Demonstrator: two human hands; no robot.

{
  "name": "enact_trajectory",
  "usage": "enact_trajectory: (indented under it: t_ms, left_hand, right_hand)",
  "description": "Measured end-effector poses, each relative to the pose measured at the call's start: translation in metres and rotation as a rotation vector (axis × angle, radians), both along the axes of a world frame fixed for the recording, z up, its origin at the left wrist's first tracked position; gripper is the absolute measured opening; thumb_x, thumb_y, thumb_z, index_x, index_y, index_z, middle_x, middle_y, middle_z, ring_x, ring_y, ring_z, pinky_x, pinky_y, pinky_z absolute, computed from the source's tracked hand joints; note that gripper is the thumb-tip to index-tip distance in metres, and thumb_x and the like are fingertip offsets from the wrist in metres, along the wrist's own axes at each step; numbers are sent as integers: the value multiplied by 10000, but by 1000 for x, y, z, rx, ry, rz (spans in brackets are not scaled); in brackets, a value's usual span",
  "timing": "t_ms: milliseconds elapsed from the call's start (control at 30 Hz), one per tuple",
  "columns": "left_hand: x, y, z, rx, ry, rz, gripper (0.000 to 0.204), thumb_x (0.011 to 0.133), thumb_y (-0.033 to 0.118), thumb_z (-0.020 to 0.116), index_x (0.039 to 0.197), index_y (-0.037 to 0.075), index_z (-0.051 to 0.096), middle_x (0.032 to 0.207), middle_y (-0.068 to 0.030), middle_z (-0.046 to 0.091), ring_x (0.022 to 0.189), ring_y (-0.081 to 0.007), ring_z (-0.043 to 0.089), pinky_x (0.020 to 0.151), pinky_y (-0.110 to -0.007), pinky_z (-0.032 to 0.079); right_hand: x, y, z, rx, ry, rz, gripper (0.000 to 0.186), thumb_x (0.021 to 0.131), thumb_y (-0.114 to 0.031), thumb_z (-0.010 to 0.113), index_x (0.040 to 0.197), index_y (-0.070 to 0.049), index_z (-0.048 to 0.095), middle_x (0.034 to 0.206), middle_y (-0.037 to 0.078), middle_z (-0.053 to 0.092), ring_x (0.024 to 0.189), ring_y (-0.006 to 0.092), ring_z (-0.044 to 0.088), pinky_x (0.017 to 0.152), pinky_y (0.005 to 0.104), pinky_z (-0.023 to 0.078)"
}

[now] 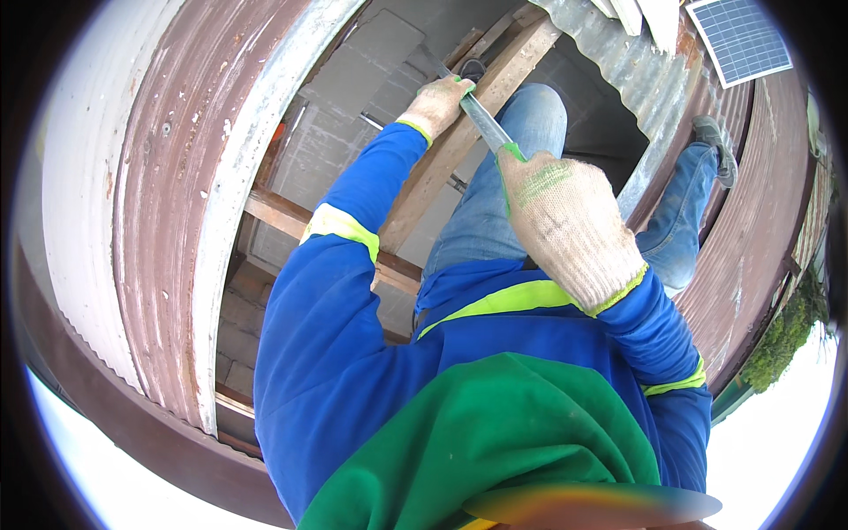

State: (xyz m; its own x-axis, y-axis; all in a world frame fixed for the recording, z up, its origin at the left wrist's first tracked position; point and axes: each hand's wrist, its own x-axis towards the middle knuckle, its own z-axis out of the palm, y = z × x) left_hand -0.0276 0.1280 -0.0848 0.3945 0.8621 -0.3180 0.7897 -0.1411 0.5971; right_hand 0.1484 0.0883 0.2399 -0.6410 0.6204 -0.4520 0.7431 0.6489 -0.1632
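Note:
Both my hands wear knitted white gloves with green trim. My right hand (570,225) is closed round the handle end of a flat grey metal bar (484,122). My left hand (439,102) grips the same bar further along, near its far end, where it meets a long wooden roof beam (442,168). The bar's tip is hidden behind the left glove. My legs in blue jeans (503,194) straddle the beam over an opening in the roof.
Rusty corrugated roof sheets (168,203) lie to the left and to the right (751,247). A wooden cross batten (283,215) spans the gap, with grey block walls below. A solar panel (740,37) sits top right. My shoe (714,146) rests on the sheeting.

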Motion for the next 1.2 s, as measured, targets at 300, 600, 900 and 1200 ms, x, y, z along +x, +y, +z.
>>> enact_trajectory:
  t_ms: [300, 600, 900, 1200]
  left_hand:
    - [-15, 3, -47, -63, 36, -23, 322, 952, 87, 594, 1259, 134, 679, 1219, -180, 680, 1164, -394, 664, 991, -467, 538]
    - [-12, 9, -34, -67, 167, -7, 315, 989, 114, 578, 1284, 169, 674, 1255, -156, 672, 1203, -367, 670, 998, -485, 555]
    - [5, -10, 64, 465, 134, 64, 426, 925, 129, 695, 1337, 233, 661, 1453, -88, 588, 1425, -288, 507, 1152, -532, 432]
    - [119, 16, 181, 386, -253, -530, 383, 893, 276, 769, 1250, 178, 672, 1187, -67, 711, 1155, -282, 682, 1004, -450, 532]
  right_hand:
    - [-9, 13, -61, 26, 183, -34, 270, 899, -118, 647, 1143, -6, 667, 832, 155, 691, 749, 310, 740, 622, 413, 592]
    - [-17, 2, -54, -24, 7, -115, 225, 969, -151, 624, 1166, -44, 644, 818, 150, 691, 715, 324, 746, 582, 430, 591]
    - [55, -23, 77, -79, -203, -229, 512, 929, -149, 723, 1424, -148, 589, 951, 133, 671, 765, 296, 738, 678, 416, 604]
    - [285, -140, 302, 51, -395, -1214, 671, 867, 14, 695, 1519, -93, 576, 1112, 115, 679, 919, 190, 671, 799, 323, 572]
